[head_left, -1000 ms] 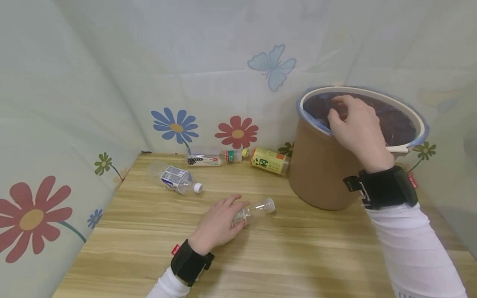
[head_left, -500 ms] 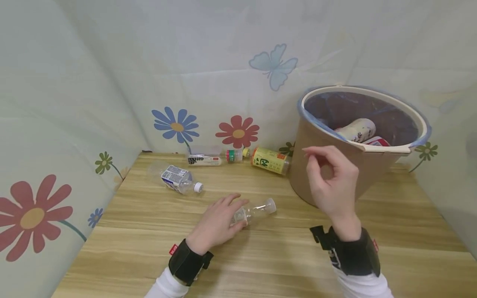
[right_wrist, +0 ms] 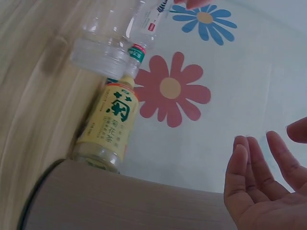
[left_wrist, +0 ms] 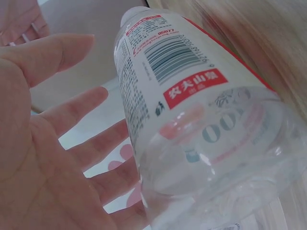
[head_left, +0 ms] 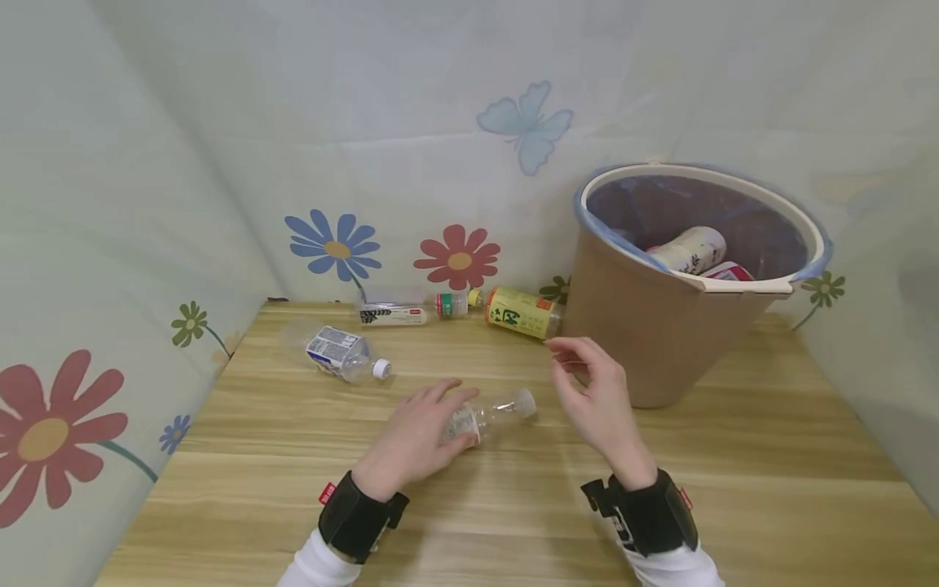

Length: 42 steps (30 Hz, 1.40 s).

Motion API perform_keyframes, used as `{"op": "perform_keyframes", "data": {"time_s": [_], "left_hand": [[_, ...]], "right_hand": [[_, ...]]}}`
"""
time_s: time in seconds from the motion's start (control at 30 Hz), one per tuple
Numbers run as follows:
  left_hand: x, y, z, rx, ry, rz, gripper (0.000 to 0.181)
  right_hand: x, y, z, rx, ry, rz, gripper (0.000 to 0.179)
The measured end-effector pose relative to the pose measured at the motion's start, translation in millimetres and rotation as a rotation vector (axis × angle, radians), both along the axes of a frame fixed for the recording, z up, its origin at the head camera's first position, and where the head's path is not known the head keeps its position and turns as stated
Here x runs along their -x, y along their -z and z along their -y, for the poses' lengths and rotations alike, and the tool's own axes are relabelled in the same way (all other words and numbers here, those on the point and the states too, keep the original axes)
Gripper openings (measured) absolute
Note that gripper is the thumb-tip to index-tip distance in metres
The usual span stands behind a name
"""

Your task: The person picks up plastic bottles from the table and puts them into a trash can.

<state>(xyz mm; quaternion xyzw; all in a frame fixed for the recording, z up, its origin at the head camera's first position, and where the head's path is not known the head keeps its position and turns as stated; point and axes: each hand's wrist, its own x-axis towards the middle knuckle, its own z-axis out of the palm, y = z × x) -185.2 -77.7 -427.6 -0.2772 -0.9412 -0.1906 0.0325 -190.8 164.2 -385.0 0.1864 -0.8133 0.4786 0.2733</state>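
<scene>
A clear plastic bottle (head_left: 499,414) with a white and red label (left_wrist: 192,72) lies on the table, its neck pointing right. My left hand (head_left: 414,436) is over its base end with fingers spread; in the left wrist view the relaxed fingers (left_wrist: 91,148) are beside the bottle wall, not wrapped round it. My right hand (head_left: 597,399) hovers right of the bottle's neck, in front of the bin. Its fingers (right_wrist: 261,172) are loosely bent and the palm holds nothing. In the right wrist view a yellow-labelled tea bottle (right_wrist: 108,122) lies farther off.
A brown bin (head_left: 631,334) with a bag-lined pale rim stands at the back right; a white bottle (head_left: 693,249) and other items are inside. Along the back wall lie the yellow bottle (head_left: 521,313) and a clear bottle (head_left: 396,314). Another bottle (head_left: 341,355) with a white cap lies left.
My right hand has come from over the bin's opening, down and left toward the clear bottle, uncovering the items inside. The left hand has stayed at the same bottle.
</scene>
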Motion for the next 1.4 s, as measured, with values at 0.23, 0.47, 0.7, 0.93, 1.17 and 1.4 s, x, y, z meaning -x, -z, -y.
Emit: {"op": "perform_keyframes", "data": {"time_s": [0.23,0.47,0.7,0.93,1.17,1.4], "left_hand": [[-0.3,-1.4,3.4,0.006,0.001,0.0,0.061],[2.0,-0.8,2.9,0.021,0.001,-0.004,0.061],[1.1,-1.2,4.1,0.024,-0.01,-0.008,0.061],[1.1,-1.3,4.4,0.035,-0.019,0.011,0.062],[0.0,-1.7,5.0,0.045,-0.023,0.031,0.063],[0.8,-1.1,4.5,0.056,-0.03,0.063,0.065]], "right_hand": [[-12.6,-18.3,12.0,0.017,-0.029,0.121,0.024],[6.9,14.9,-0.1,0.063,-0.06,0.205,0.026],[6.1,14.3,1.7,0.111,-0.078,0.271,0.026],[1.0,3.9,5.1,0.104,-0.075,0.285,0.024],[7.3,15.6,1.8,0.112,-0.072,0.311,0.026],[4.7,8.3,4.2,0.105,-0.075,0.318,0.025]]}}
